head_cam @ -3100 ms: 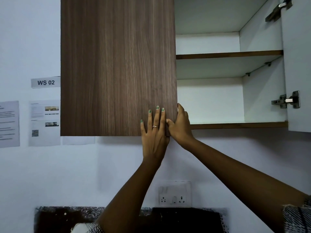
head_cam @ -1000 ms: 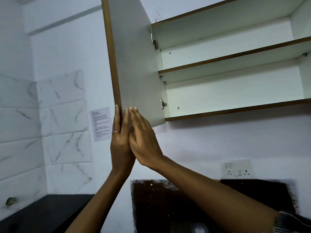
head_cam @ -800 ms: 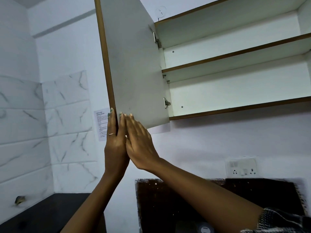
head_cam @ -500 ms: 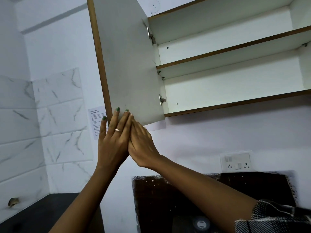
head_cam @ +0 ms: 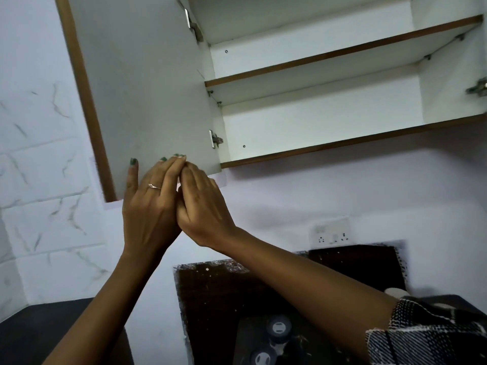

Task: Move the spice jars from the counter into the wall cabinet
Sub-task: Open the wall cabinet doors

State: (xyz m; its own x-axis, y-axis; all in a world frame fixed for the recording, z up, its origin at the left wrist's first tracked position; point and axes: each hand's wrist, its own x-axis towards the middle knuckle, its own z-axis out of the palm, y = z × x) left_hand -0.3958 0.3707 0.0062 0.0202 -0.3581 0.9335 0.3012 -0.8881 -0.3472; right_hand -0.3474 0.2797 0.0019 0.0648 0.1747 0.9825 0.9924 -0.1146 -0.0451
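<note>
both hands flat, left hand (head_cam: 150,206) and right hand (head_cam: 203,206), fingers straight, pressing the cabinet door (head_cam: 147,88) above them; I'd be pushing it fully open

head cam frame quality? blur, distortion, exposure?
Head view: dim, bluish cast; wide-angle bend, so the cabinet door and shelves lean; slight motion blur on the right hand, left hand sharper; jar lids on the dark counter soft and underexposed; no glare.
</note>
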